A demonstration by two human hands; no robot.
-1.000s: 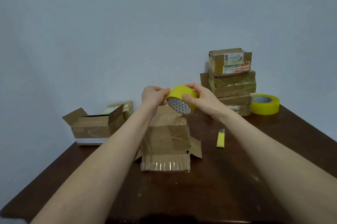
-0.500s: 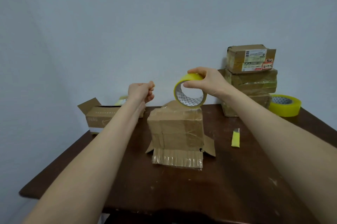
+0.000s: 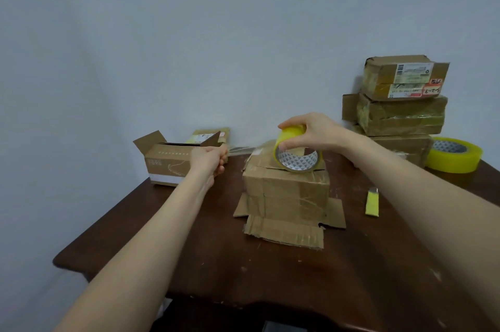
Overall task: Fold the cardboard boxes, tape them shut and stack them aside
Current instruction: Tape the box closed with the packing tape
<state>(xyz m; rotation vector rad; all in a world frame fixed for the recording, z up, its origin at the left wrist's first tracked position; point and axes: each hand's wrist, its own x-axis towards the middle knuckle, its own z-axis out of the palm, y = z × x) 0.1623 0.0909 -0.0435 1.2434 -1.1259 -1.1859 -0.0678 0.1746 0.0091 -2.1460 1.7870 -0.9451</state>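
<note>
A brown cardboard box (image 3: 286, 192) stands in the middle of the dark table (image 3: 270, 272), its bottom flaps splayed out toward me. My right hand (image 3: 311, 131) grips a yellow tape roll (image 3: 296, 153) and holds it on the box's top. A clear tape strip (image 3: 243, 148) stretches from the roll leftward to my left hand (image 3: 209, 160), which pinches its free end left of the box.
An open box (image 3: 173, 160) sits at the back left with a flat package (image 3: 208, 135) behind it. Three taped boxes (image 3: 400, 107) are stacked at the back right beside a second yellow tape roll (image 3: 453, 154). A yellow utility knife (image 3: 372, 202) lies right of the centre box.
My right hand lowered the roll onto the box top. My left hand pulled away to the left and downward, drawing out a strip of tape.
</note>
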